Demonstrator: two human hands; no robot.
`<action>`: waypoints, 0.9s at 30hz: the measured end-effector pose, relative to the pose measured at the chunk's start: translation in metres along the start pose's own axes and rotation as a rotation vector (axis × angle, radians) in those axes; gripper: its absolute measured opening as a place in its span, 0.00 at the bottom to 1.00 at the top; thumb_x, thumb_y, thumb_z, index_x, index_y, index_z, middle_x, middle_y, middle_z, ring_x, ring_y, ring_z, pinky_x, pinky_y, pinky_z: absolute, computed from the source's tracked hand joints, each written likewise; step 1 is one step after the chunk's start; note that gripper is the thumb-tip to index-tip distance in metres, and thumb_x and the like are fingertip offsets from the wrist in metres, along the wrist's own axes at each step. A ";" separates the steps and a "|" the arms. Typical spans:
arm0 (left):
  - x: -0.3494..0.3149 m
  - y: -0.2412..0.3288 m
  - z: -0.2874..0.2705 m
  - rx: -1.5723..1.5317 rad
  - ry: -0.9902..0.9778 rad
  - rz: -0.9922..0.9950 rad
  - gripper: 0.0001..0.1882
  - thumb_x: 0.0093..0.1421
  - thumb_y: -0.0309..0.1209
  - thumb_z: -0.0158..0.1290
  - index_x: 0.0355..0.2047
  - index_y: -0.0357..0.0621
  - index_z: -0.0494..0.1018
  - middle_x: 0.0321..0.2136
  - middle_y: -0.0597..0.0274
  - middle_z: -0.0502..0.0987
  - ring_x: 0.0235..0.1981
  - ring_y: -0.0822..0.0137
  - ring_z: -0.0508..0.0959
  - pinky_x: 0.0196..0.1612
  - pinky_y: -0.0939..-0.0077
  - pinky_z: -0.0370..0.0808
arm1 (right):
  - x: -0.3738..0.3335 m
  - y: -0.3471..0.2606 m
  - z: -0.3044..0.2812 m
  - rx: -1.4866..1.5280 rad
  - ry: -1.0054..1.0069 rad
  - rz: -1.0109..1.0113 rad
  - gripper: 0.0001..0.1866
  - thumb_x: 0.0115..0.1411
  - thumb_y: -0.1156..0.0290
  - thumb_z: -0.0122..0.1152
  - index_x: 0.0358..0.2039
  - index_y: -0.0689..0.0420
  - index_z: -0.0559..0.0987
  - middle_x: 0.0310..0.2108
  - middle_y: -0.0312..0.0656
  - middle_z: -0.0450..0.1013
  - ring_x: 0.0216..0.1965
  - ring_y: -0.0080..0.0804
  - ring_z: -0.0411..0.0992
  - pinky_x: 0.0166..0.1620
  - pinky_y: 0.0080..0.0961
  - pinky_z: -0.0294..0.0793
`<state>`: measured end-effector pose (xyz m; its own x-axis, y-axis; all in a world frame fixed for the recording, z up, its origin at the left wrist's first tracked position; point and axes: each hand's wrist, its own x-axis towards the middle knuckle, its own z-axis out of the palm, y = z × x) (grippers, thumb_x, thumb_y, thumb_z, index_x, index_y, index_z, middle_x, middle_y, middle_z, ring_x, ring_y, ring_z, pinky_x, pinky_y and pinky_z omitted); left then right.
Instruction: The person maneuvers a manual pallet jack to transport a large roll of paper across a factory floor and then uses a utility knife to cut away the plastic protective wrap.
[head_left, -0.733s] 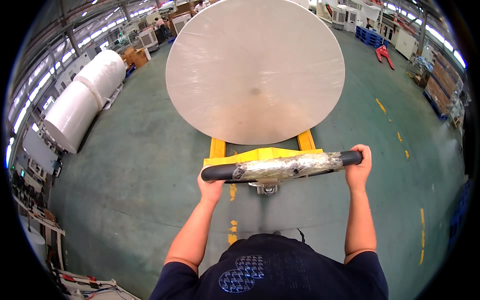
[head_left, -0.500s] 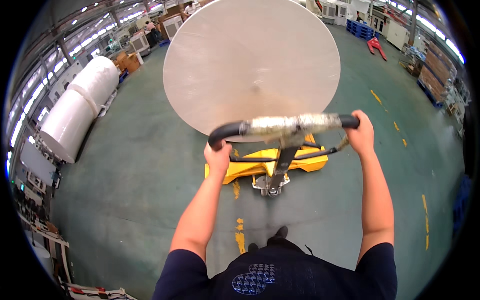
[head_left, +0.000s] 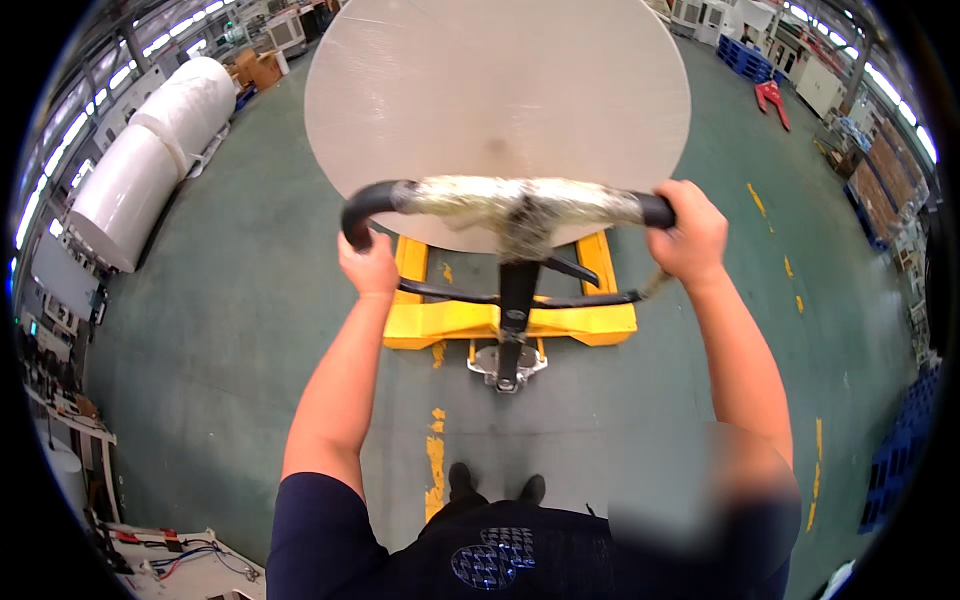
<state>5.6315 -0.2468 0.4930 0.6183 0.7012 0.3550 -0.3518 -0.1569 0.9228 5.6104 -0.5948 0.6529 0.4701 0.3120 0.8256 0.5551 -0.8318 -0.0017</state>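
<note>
My left hand [head_left: 368, 265] is wrapped round the black curved left end of a pallet truck handle [head_left: 520, 200]. The other end is gripped by my right hand [head_left: 692, 235]. Crinkled clear film covers the handle's crossbar, and a black shaft [head_left: 515, 300] drops from it to the small steering wheels. Yellow pallet truck forks [head_left: 412, 262] reach forward from a yellow frame [head_left: 440, 322] at the shaft's foot. Straight ahead stands a huge pale, film-wrapped roll [head_left: 500, 100], its round end facing me. The forks' far ends are hidden by the roll.
Large white rolls [head_left: 125, 195] lie at the left. Far right are blue pallets [head_left: 745, 60], a red pallet truck [head_left: 771, 103] and stacked brown boxes [head_left: 890, 170]. More blue pallets [head_left: 900, 450] stand near right; a bench with cables [head_left: 190, 565] is near left. Yellow dashes mark the green floor.
The handle and both hands have shifted left in view, and the handle sits more level. The truck now looks squarer to me, the roll larger. My feet now stand side by side.
</note>
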 end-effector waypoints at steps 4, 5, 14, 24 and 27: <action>0.008 0.006 0.009 0.086 0.036 -0.068 0.08 0.42 0.24 0.50 0.27 0.38 0.68 0.21 0.66 0.69 0.22 0.72 0.69 0.29 0.78 0.67 | 0.000 0.019 0.030 -0.013 -0.053 0.056 0.11 0.35 0.75 0.55 0.25 0.52 0.71 0.24 0.41 0.69 0.24 0.41 0.69 0.26 0.31 0.69; 0.003 0.015 0.010 0.152 -0.100 -0.273 0.07 0.42 0.25 0.50 0.24 0.41 0.66 0.19 0.67 0.68 0.19 0.74 0.68 0.24 0.78 0.66 | -0.002 0.026 0.039 -0.018 -0.135 0.165 0.10 0.38 0.74 0.55 0.26 0.52 0.71 0.25 0.42 0.69 0.27 0.42 0.69 0.29 0.32 0.69; -0.049 0.065 -0.040 0.290 -0.434 -0.534 0.17 0.49 0.33 0.55 0.39 0.47 0.65 0.32 0.68 0.69 0.35 0.70 0.69 0.35 0.67 0.68 | -0.010 0.017 0.013 0.104 -0.329 0.562 0.09 0.43 0.72 0.55 0.28 0.55 0.70 0.30 0.47 0.69 0.36 0.48 0.67 0.37 0.37 0.66; -0.133 0.029 -0.199 0.270 -0.544 -0.228 0.07 0.48 0.22 0.51 0.30 0.41 0.70 0.26 0.66 0.71 0.28 0.72 0.70 0.34 0.75 0.70 | -0.188 -0.133 -0.088 0.110 -0.095 0.377 0.13 0.29 0.79 0.52 0.21 0.56 0.64 0.22 0.45 0.61 0.27 0.47 0.60 0.27 0.39 0.59; -0.176 0.002 -0.287 0.148 -0.797 -0.262 0.16 0.47 0.20 0.53 0.37 0.47 0.69 0.28 0.67 0.70 0.30 0.74 0.69 0.37 0.77 0.70 | -0.282 -0.217 -0.136 0.096 -0.333 0.412 0.15 0.27 0.73 0.57 0.22 0.52 0.69 0.24 0.42 0.63 0.28 0.43 0.62 0.31 0.35 0.61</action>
<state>5.3204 -0.1709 0.3890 0.9965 0.0367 0.0755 -0.0674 -0.1859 0.9802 5.2644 -0.5647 0.4972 0.8458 0.1100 0.5221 0.3314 -0.8751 -0.3525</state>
